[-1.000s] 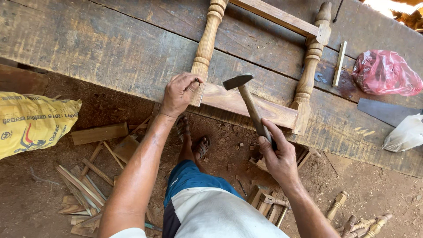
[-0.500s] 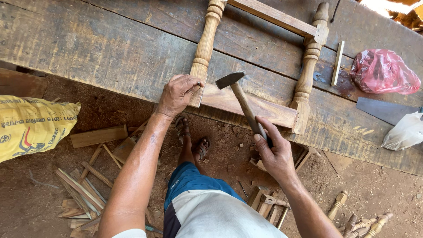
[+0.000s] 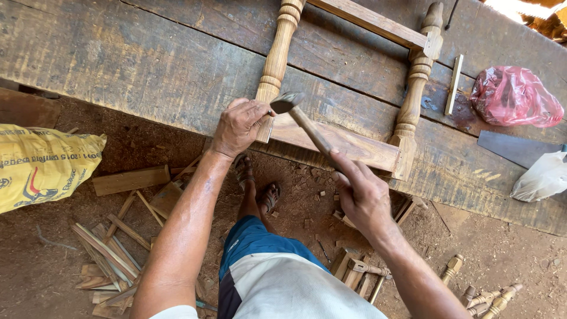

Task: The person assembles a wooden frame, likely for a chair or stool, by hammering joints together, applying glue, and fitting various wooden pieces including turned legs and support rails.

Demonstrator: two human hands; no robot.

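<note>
A wooden frame lies on the dark plank workbench [image 3: 136,65]: two turned legs joined by flat rails. My left hand [image 3: 239,125] grips the lower end of the left turned leg [image 3: 276,56], where the front rail [image 3: 348,143] meets it. My right hand [image 3: 361,198] holds the wooden handle of a hammer [image 3: 307,127]. The steel hammer head [image 3: 287,102] is right beside my left fingers, at the joint of leg and rail. The right turned leg [image 3: 414,88] and the far rail [image 3: 369,20] lie beyond.
A red plastic bag [image 3: 514,97], a white bag [image 3: 543,177], a saw blade [image 3: 514,147] and a thin wooden strip [image 3: 453,84] lie at the bench's right end. On the dirt floor: a yellow sack [image 3: 41,165], wood offcuts [image 3: 118,236], more turned pieces [image 3: 490,298].
The hammer head has swung left and down, from above the front rail to the leg joint by my left fingers. My left hand stays on the leg.
</note>
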